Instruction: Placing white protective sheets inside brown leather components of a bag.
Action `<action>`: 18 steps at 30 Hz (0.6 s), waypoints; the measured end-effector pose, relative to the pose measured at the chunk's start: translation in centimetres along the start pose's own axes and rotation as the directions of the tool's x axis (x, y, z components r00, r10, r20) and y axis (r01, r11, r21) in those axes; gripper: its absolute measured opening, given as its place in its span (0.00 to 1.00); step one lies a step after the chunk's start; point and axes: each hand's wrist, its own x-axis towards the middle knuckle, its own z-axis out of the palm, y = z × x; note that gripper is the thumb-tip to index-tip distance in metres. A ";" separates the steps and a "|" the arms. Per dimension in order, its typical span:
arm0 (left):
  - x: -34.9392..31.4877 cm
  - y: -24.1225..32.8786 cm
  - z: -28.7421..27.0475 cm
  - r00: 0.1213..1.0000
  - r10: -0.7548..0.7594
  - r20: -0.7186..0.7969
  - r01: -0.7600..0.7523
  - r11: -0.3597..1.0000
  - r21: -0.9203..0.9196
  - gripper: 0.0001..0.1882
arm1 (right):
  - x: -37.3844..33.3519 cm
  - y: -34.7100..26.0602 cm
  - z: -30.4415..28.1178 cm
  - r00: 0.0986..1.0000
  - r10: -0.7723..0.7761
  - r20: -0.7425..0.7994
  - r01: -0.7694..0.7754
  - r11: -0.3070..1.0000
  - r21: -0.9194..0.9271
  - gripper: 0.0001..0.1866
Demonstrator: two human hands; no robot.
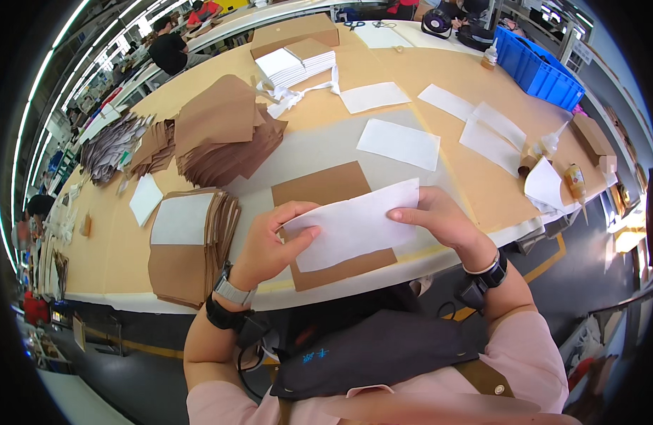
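A white rectangular sheet (362, 219) is stretched between my two hands, raised a little over a brown panel (323, 183) that lies on the table's near side. My left hand (280, 237) pinches the sheet's left end, thumb on top. At its upper right end, my right hand (440, 216) grips the sheet with the thumb in front and the fingers behind. The sheet hides the middle of the brown panel. To the left of my left hand stands a stack of brown panels (178, 273), with a white sheet (188, 219) on its top piece.
Brown pieces (217, 117) pile up at the left. Several white sheets (397, 144) lie ahead and right. Glue bottles (574, 180) stand near the right edge; a blue crate (535, 71) sits at the far right. White stacked pads (294, 67) and a cardboard box (294, 32) are at the back.
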 end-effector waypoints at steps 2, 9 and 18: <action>-0.1 -0.5 -0.3 0.997 -0.069 -0.025 0.068 0.998 -0.016 0.15 | 0.7 -0.6 0.5 0.999 0.017 -0.027 -0.020 0.995 -0.096 0.12; 2.6 -2.2 -2.9 0.888 -0.458 -0.042 0.449 0.883 -0.135 0.23 | 6.8 0.3 0.2 0.990 -0.063 -0.123 0.000 0.889 -0.457 0.12; 2.1 -10.3 -5.6 0.804 -0.385 -0.453 0.381 0.919 -0.103 0.24 | 10.9 1.2 -0.6 0.896 0.403 -0.185 -0.433 0.886 -0.169 0.18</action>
